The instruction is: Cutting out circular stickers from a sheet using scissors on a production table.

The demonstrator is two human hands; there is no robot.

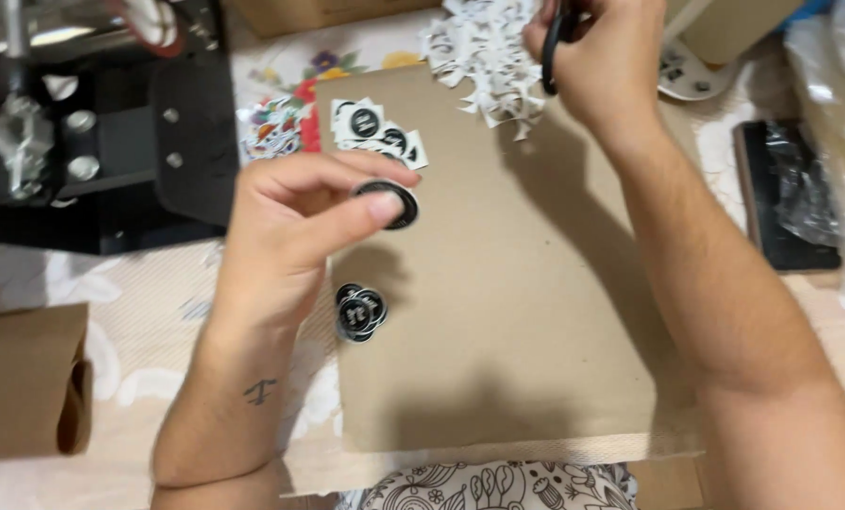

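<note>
The landmark here is the brown cardboard sheet (507,312) lying flat on the tabletop (149,349), which is covered by a flowered cloth. Over the sheet's left edge, the left hand (286,236) holds a round black-and-white sticker (388,203); its grip is pressed together on the disc, thumb on the near side and fingertips on the far side, so the disc sits at the fingertips, its face tilted up toward the camera. Being round, the sticker has no long axis to speak of. Just below that hand, on the sheet, lies a small stack of cut round stickers (360,312), nearer to the left hand than to the right. Toward the sheet's far left corner rest a few uncut square stickers (377,132). At the sheet's far edge, the right hand (597,57) is closed around black scissors (553,47), right beside a heap of white paper scraps (487,57); the blades themselves are hidden by the hand. Left of the sheet stands a black metal press (92,123), and right of it lies a dark flat tray (786,198) with clear plastic on it.
</note>
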